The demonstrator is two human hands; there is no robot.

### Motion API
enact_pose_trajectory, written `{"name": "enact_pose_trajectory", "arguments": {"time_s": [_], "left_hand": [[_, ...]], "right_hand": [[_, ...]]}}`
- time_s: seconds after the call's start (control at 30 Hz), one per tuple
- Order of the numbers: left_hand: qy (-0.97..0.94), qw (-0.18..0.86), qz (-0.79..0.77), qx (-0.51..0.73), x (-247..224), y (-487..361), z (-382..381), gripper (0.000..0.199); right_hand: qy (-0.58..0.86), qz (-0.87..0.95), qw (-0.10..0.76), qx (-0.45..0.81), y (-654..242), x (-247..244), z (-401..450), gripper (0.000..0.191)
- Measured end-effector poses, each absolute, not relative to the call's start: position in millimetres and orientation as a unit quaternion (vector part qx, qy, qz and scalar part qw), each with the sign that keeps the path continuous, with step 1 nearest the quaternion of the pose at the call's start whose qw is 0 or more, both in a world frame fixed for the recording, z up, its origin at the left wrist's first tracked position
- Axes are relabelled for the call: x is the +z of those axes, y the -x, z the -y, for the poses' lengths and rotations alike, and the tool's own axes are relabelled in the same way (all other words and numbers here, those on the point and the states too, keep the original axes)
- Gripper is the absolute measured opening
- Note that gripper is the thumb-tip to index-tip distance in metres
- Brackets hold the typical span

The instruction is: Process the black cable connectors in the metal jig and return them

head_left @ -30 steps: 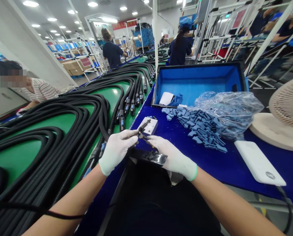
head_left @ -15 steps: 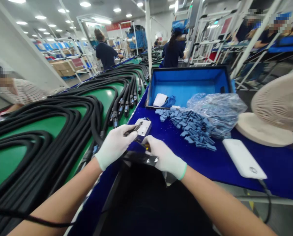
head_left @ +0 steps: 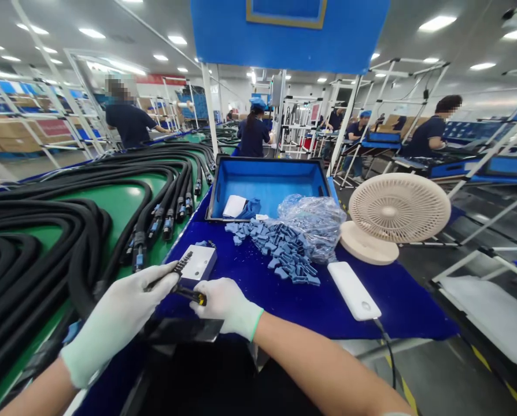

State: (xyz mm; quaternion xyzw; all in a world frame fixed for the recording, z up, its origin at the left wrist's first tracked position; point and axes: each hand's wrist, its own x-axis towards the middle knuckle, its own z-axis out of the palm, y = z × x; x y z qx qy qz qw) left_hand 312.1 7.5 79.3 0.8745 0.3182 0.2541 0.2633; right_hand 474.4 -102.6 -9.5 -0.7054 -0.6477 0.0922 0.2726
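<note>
Left hand (head_left: pixel 126 303): gloved fingers pinched on a slim dark piece (head_left: pixel 157 283), near the pale block (head_left: pixel 200 263) on the blue worktop (head_left: pixel 250 292). Right hand (head_left: pixel 227 307): fingers closed round a black-and-yellow hand tool (head_left: pixel 192 294), dark end toward the left; presumably one steadies, the other works. Loose blue clips (head_left: pixel 287 251) heaped within reach, likely for easy picking. Glove hides most of the piece; tool type, tip and any contact unclear.

The view has swung toward 3 o'clock, so the left grip (head_left: pixel 124 305) and right grip (head_left: pixel 228 304) sit further toward 8. A blue board (head_left: pixel 291 47) has entered at 12, the fan (head_left: pixel 397 209) shows whole at 3, and the striped-shirted person has gone.
</note>
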Motion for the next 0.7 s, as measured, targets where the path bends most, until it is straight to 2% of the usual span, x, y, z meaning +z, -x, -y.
{"name": "enact_pose_trajectory", "arguments": {"time_s": [0.17, 0.27, 0.33, 0.4, 0.5, 0.6, 0.7], "left_hand": [[-0.856, 0.298, -0.361, 0.219, 84.5, -319.4, -1.4, 0.053], [-0.81, 0.356, -0.388, 0.258, 89.3, -319.2, 6.6, 0.058], [-0.798, 0.375, -0.384, 0.275, 91.4, -317.5, 10.6, 0.059], [-0.816, 0.369, -0.357, 0.265, 91.2, -316.4, 13.2, 0.055], [-0.885, 0.334, -0.257, 0.2, 86.0, -318.4, 13.8, 0.042], [-0.935, 0.296, -0.152, 0.124, 80.4, -323.4, 10.1, 0.033], [-0.948, 0.282, -0.113, 0.09, 78.8, -327.8, 6.7, 0.032]], "right_hand": [[0.653, 0.714, 0.237, 0.089, -497.4, 13.0, 136.6, 0.018], [0.73, 0.645, 0.221, 0.041, -508.2, 28.0, 162.8, 0.035], [0.723, 0.615, 0.307, 0.076, -504.8, 35.2, 175.0, 0.053], [0.643, 0.586, 0.448, 0.206, -492.3, 38.3, 180.6, 0.065], [0.521, 0.433, 0.618, 0.399, -468.7, 32.9, 176.7, 0.049], [0.461, 0.305, 0.692, 0.464, -457.8, 20.4, 166.2, 0.044], [0.448, 0.3, 0.692, 0.48, -461.5, 11.1, 159.6, 0.054]]}}
